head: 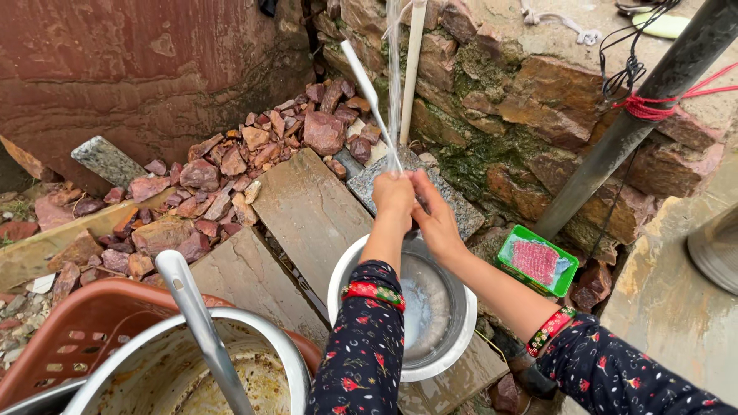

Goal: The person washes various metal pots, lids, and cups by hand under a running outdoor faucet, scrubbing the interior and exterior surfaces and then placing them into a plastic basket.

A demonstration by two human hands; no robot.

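Both hands — left hand, right hand — clasped together mid-frame under the water stream, best kept above the steel bowl.

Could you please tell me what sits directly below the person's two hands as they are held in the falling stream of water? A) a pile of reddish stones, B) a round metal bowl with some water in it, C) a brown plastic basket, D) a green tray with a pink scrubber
B: the left hand and right hand meet in the water stream right above the round metal bowl, while the green tray lies off to the side.
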